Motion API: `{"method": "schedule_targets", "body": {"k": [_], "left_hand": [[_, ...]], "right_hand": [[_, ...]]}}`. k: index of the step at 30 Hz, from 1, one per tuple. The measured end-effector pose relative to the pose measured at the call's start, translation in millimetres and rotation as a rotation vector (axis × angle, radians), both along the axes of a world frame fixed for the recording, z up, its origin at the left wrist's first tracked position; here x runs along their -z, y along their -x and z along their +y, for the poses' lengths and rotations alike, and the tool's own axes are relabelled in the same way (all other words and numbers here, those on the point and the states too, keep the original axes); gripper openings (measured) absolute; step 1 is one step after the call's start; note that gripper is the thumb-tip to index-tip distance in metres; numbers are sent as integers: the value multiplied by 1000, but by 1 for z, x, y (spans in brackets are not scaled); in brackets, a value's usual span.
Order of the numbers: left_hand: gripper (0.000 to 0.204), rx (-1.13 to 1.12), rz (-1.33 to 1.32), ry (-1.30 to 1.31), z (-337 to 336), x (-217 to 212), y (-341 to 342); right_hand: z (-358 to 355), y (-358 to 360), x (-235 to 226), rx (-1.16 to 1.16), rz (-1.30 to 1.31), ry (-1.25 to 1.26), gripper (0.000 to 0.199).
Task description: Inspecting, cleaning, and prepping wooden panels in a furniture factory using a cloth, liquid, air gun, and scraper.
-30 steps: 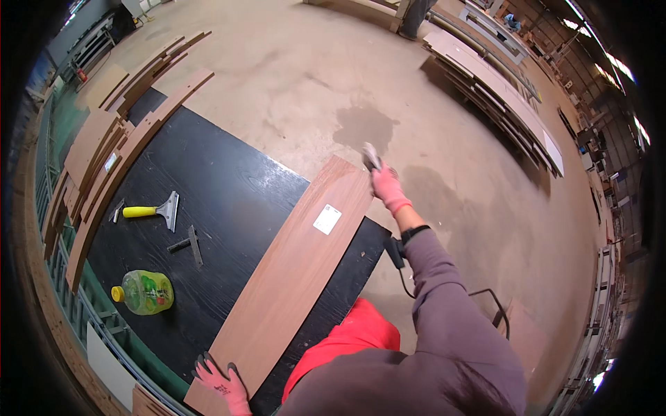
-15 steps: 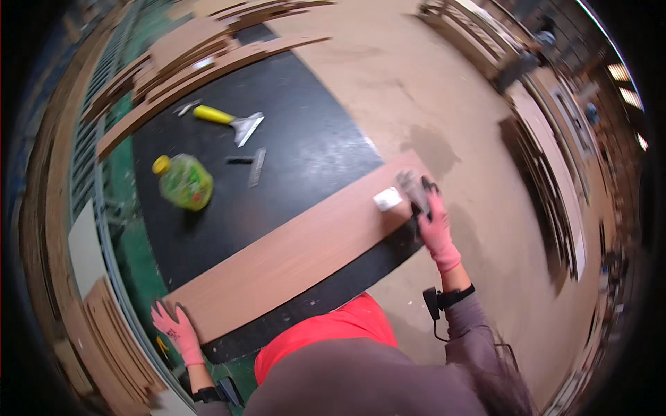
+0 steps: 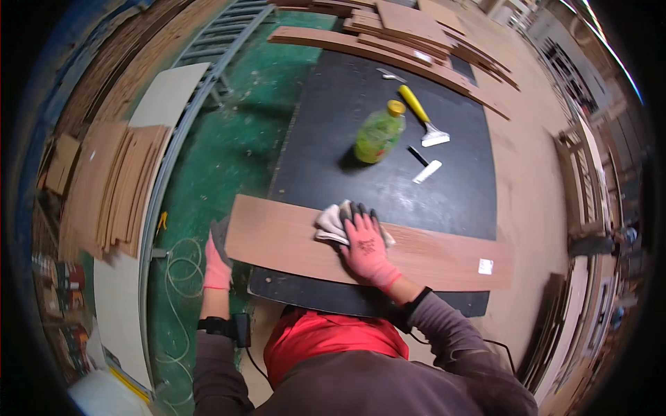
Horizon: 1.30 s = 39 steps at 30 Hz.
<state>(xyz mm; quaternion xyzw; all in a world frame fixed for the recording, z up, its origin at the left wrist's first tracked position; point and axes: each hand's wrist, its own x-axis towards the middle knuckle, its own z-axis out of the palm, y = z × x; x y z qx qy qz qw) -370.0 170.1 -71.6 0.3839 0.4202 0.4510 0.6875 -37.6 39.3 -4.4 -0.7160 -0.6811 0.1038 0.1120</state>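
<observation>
- Green floor (image 3: 198, 152) runs along the left of a workshop, with paler floor at the right.
- Beside a grey metal frame (image 3: 223, 45) at the left lie a stack of brown boards (image 3: 125, 187) and a white panel (image 3: 121, 298); clear tubing (image 3: 184, 291) loops on the green floor.
- Black and smooth, the tabletop (image 3: 312, 149) fills the middle, right in front of the person.
- Across its near part lies a long wooden board (image 3: 437, 253), flat, with a white label (image 3: 485, 266) near its right end.
- On this board, left of its right half, the right hand (image 3: 368, 249), in a pink and dark glove, presses a bunched whitish cloth (image 3: 330, 223); its grip is closed on the cloth, fingers forward.
- At the board's left end is the gloved left hand (image 3: 217, 256), fingers pointing forward along the edge; whether its grip is closed on the wood I cannot tell.
- Beyond the board stand a yellow-capped bottle (image 3: 378, 137) of greenish liquid, a yellow-handled scraper (image 3: 416, 107) and a black-handled blade tool (image 3: 427, 171), the latter two lying flat.
- More brown wooden pieces (image 3: 409, 31) are piled at the far end.
</observation>
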Motion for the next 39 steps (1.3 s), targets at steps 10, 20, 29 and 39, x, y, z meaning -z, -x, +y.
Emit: {"method": "schedule_targets", "body": {"k": [10, 20, 29, 39], "left_hand": [[65, -287, -137, 90, -16, 54, 27], [70, 36, -182, -9, -22, 46, 33], [64, -40, -494, 416, -37, 16, 52], [46, 65, -276, 203, 48, 12, 55]], "right_hand": [[139, 186, 8, -608, 132, -153, 57], [20, 100, -19, -682, 167, 144, 65], [101, 142, -5, -260, 96, -115, 52], [62, 138, 13, -472, 118, -268, 58]]}}
